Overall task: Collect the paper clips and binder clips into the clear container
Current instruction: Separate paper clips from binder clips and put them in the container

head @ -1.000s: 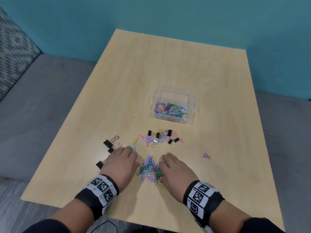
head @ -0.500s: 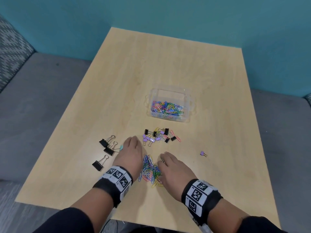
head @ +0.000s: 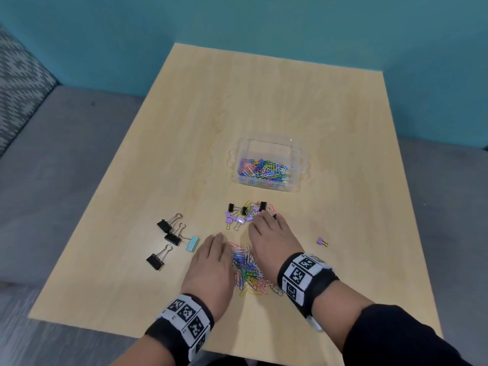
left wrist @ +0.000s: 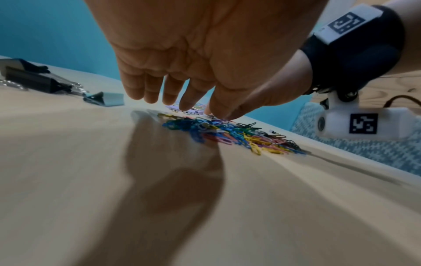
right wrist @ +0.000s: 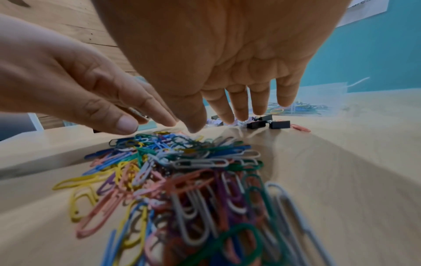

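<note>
A clear container [head: 296, 186] holding several coloured paper clips stands mid-table, also visible in the right wrist view [right wrist: 318, 93]. A pile of coloured paper clips [head: 248, 270] [left wrist: 227, 133] [right wrist: 182, 171] lies between my hands. My left hand [head: 215, 240] [left wrist: 180, 102] hovers open at the pile's left edge, fingers straight. My right hand [head: 261, 220] [right wrist: 239, 115] is open and stretched forward. Its fingertips are at a cluster of small purple and black binder clips [head: 239, 215] [right wrist: 266, 124]. I cannot tell whether they touch. Neither hand holds anything.
Three large black binder clips [head: 169, 229] and a light blue one [head: 192, 244] [left wrist: 107, 99] lie left of my left hand. One small purple binder clip [head: 321, 241] sits alone to the right. The wooden table [head: 264, 88] meets a teal wall behind.
My right hand has reached forward from beside the pile to the small binder clip cluster. My left hand stays at the pile's left side, fingers still straight.
</note>
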`<state>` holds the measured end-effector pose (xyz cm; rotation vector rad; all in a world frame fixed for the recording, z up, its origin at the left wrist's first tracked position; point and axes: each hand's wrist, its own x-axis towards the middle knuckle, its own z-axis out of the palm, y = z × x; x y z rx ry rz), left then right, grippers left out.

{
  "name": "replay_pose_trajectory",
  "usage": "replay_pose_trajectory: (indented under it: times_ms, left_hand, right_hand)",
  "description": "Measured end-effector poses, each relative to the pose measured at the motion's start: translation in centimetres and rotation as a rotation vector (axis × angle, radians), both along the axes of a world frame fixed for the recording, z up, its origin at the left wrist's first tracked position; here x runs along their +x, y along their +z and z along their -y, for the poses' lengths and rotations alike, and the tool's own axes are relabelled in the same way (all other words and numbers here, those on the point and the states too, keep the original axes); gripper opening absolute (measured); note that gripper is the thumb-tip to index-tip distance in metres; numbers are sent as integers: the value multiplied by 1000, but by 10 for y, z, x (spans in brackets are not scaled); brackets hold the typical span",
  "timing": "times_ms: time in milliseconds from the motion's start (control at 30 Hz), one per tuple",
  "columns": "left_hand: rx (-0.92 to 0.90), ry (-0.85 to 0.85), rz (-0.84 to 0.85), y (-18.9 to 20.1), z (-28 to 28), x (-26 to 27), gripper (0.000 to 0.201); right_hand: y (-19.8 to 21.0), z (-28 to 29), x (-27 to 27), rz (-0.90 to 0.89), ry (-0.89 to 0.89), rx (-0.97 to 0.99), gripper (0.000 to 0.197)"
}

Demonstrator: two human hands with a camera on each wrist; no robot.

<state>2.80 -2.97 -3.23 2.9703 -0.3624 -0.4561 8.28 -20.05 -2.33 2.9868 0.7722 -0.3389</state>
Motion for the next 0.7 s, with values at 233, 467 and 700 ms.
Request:
replay_pose_trajectory:
  times_ms: [233, 467, 700]
  left_hand:
    - [0, -44, -16, 2, -4, 11, 56]
    - [9, -126, 8, 12, 3, 53, 60]
    - [167, -235, -5, 2, -7, 82, 71]
  right_hand:
    - [0, -13, -5, 17, 85, 57, 55]
    - [-4, -8, -3, -29, 56, 38, 59]
    - [2, 2, 20, -21, 47, 3, 62]
